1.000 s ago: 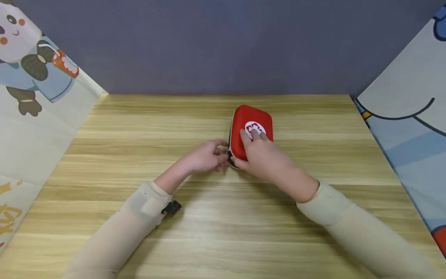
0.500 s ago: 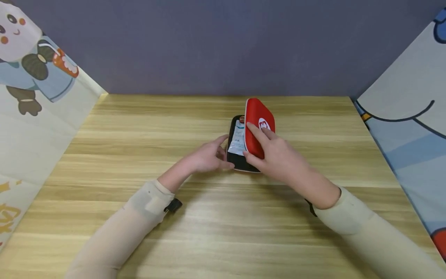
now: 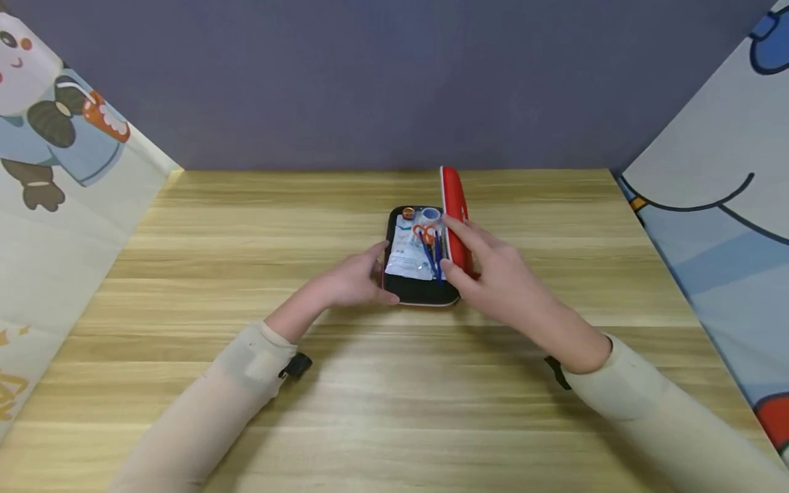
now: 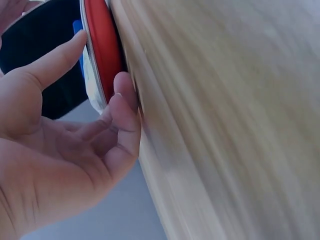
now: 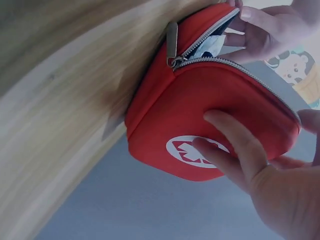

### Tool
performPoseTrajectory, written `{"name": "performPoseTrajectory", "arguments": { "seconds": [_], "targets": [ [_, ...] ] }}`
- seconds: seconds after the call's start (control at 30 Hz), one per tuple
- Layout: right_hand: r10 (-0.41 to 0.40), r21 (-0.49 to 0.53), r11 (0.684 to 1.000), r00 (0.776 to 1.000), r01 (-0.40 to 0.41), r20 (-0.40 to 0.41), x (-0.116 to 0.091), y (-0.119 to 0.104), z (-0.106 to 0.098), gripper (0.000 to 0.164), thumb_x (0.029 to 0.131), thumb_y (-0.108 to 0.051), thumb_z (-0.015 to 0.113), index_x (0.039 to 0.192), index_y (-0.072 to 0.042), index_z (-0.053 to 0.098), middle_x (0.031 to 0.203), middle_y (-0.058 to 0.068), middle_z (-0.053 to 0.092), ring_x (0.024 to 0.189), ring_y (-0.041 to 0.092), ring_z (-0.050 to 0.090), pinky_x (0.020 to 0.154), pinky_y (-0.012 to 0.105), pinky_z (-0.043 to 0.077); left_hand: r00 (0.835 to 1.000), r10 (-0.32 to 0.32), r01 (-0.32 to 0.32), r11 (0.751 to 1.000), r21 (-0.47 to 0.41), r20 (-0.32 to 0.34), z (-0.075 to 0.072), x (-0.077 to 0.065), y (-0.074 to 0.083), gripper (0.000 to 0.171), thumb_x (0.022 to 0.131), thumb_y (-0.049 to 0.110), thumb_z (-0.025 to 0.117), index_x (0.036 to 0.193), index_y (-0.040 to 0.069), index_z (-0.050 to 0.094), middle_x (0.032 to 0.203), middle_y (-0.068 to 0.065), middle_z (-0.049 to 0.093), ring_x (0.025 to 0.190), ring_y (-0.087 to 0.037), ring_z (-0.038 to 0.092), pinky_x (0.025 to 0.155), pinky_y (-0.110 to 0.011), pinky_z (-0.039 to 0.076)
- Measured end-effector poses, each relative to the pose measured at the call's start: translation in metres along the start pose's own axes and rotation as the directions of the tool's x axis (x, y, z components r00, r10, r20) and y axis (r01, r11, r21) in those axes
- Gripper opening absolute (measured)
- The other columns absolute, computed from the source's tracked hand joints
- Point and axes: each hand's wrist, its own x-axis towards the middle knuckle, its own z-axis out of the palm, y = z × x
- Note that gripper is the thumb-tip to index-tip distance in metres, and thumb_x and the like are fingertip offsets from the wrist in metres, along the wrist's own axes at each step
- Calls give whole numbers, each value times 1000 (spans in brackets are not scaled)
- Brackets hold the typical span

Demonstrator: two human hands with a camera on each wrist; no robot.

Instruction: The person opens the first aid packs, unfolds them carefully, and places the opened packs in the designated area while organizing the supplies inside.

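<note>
A red zippered first-aid case point(image 3: 419, 292) lies on the table with its lid point(image 3: 455, 212) raised nearly upright on the right. My left hand point(image 3: 351, 279) grips the case's left side; in the left wrist view the thumb is at the zipper rim and the curled fingers are against the red wall. The right hand point(image 3: 508, 281) holds the lid, its fingers spread over the white emblem point(image 5: 195, 151). Inside show a white packet point(image 3: 403, 261), orange-handled scissors point(image 3: 425, 234), a roll of tape point(image 3: 431, 216) and slim blue items point(image 3: 439, 257).
The wood-grain table point(image 3: 370, 397) runs back to a grey-purple wall point(image 3: 394, 82). Cartoon-printed panels point(image 3: 61, 205) stand at both sides. A metal zipper pull point(image 5: 172, 40) hangs at the case's corner.
The right hand has lifted the lid up and to the right, uncovering the contents. The left hand has shifted slightly along the case's left edge and holds it there.
</note>
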Motion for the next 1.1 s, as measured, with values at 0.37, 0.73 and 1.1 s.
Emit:
{"name": "performPoseTrajectory", "arguments": {
  "seconds": [0.37,0.73,1.1],
  "targets": [
    [123,416,900,991,-132,50,-14,20,-11,70,103,-9,44,167,-9,15,175,18,25,132,39,66,84,28,61,999,0,0,1000,15,36,-16,-15,-20,129,82,25,93,170,1,2,135,-19,69,122,-30,67,116,-48,49],
    [270,-2,962,945,-274,187,-14,69,-24,96,106,-36,55,168,5,-6,152,42,49,114,54,65,104,62,50,997,-10,7,1000,30,76,-24,-17,-20,127,86,25,90,170,0,-2,137,-16,63,103,-23,67,95,-37,59],
    [266,-88,964,902,-251,340,-10,96,-18,127,91,-70,72,169,4,4,163,39,37,146,57,45,114,70,44,991,-3,13,997,-72,131,-31,-9,-24,126,89,17,87,170,5,-8,132,-19,61,86,-22,68,78,-34,61]
  ]
}}
